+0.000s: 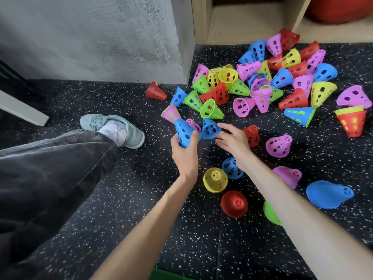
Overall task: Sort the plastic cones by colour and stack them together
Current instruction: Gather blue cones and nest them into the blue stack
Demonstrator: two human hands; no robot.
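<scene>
In the head view, a blue cone [183,134] is gripped at the centre of the frame by the left hand [184,152], whose fingers and thumb are curled round its wide end. A pink cone with green showing through its holes [171,113] is seen touching the narrow end of that blue cone, up and to the left. Just to the right, a second blue cone [210,129] is touched by the fingertips of the right hand [232,138], whose fingers are spread and loosely bent; a firm hold on it cannot be told. A large heap of mixed cones [272,77] is spread over the upper right of the speckled floor [141,199]. Below the hands, a yellow cone [215,179], a red cone [234,204] and a small blue cone [231,167] are seen standing apart. A shoe [119,128] is seen at the left.
</scene>
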